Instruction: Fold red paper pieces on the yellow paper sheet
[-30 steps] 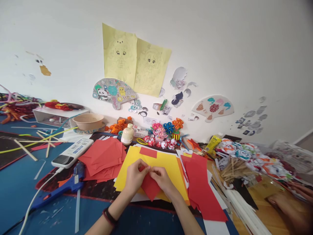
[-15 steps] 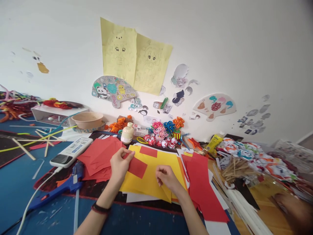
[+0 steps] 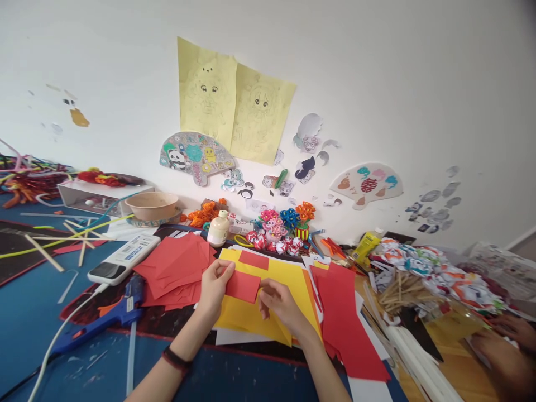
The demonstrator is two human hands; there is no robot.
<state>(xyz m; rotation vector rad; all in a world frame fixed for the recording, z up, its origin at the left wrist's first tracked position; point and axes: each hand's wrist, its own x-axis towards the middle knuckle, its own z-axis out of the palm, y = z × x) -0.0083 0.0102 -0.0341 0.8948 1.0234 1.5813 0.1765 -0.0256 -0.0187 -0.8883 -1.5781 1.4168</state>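
Observation:
My left hand [image 3: 214, 287] pinches a small red paper rectangle [image 3: 243, 287] by its left end, thumb on top. Close to the rectangle's right corner is my right hand [image 3: 280, 304], its fingers loosely curled and apart; whether a fingertip touches the corner I cannot tell. Below both hands lies a sheet of yellow paper [image 3: 288, 276] on top of other sheets. Another red piece [image 3: 253, 260] rests near the yellow sheet's far edge. A pile of red paper pieces [image 3: 176, 268] is spread just left of my left hand.
Right of the yellow sheet lie long red sheets [image 3: 345, 324]. A blue glue gun [image 3: 113, 315] and a white power strip [image 3: 123, 258] are on the left. A cream bottle [image 3: 218, 229] and pipe-cleaner flowers [image 3: 288, 219] stand behind. Another person's hand [image 3: 502, 346] is at far right.
My left hand has moved slightly right and lifted the red rectangle's near side off the yellow sheet. My right hand has come left, up to the rectangle's right end.

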